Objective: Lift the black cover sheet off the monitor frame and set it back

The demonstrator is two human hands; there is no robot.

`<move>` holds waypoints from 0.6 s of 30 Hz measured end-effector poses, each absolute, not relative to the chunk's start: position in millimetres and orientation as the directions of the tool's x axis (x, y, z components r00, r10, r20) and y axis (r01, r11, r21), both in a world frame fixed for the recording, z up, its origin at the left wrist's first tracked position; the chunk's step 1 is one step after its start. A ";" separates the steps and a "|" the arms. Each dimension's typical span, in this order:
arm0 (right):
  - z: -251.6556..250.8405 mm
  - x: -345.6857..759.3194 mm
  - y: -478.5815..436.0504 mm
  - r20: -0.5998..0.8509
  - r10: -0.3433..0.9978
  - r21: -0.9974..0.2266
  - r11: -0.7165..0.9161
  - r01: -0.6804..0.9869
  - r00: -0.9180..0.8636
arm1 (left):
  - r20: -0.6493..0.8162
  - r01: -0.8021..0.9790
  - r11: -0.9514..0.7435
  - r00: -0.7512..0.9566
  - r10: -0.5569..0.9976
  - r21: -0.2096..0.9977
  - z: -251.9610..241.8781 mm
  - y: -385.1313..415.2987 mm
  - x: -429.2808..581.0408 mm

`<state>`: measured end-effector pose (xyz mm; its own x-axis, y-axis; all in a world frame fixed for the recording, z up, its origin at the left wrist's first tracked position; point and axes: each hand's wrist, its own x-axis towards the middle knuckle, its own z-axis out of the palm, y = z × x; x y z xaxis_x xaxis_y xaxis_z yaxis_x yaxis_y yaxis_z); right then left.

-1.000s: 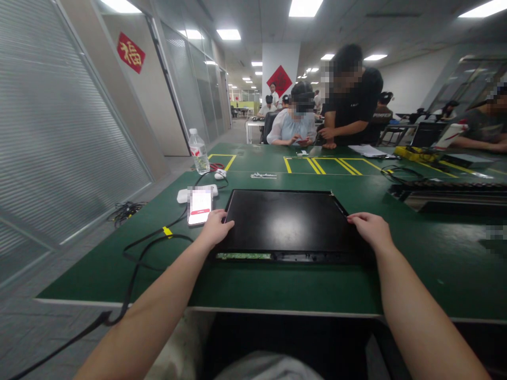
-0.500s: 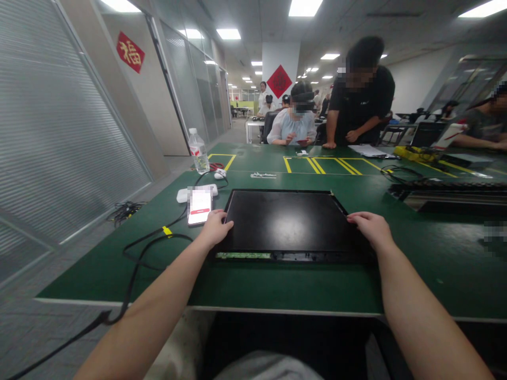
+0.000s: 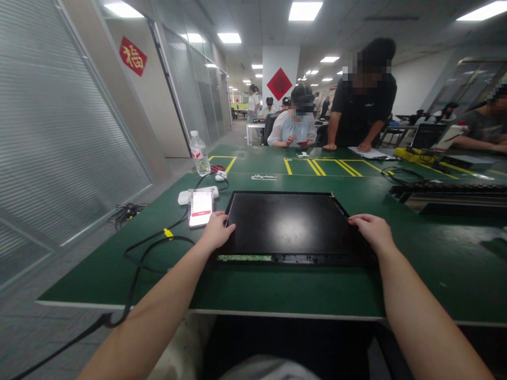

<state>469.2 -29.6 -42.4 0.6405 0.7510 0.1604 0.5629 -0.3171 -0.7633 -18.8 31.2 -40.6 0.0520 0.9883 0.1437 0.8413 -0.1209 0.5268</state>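
Note:
A black display panel [image 3: 289, 224] lies flat in a dark frame on the green table [image 3: 285, 290], with a green circuit strip [image 3: 245, 258] along its near edge. My left hand [image 3: 217, 230] grips the panel's left edge, thumb on top and fingers at the side. At the right edge, the fingers and thumb of my right hand [image 3: 372, 228] are pinched on the panel's rim. A phone [image 3: 200, 208] with a lit screen sits just left of my left hand.
Behind the phone are a white power strip [image 3: 186, 197], a white mouse [image 3: 221, 176] and a water bottle [image 3: 199, 154]. Black cable [image 3: 137, 258] loops at left. Long dark frames [image 3: 447, 196] lie at right. Across the table, a person stands [image 3: 362, 100] and another sits [image 3: 295, 124].
The standing person across the table has moved a hand down onto the papers. My hands and the panel hold the same places, with the view shifted slightly.

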 end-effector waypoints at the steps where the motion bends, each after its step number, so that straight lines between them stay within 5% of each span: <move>1: -42.8 469.6 -29.5 0.168 0.750 -0.763 -0.312 0.567 0.639 | 0.150 0.837 -0.125 0.053 0.987 0.532 -40.5 31.3 -18.9; 18: -42.5 466.2 -29.5 0.154 0.744 -0.784 -0.309 0.539 0.650 | 0.148 0.860 -0.165 0.105 0.983 0.484 -19.9 17.5 -15.2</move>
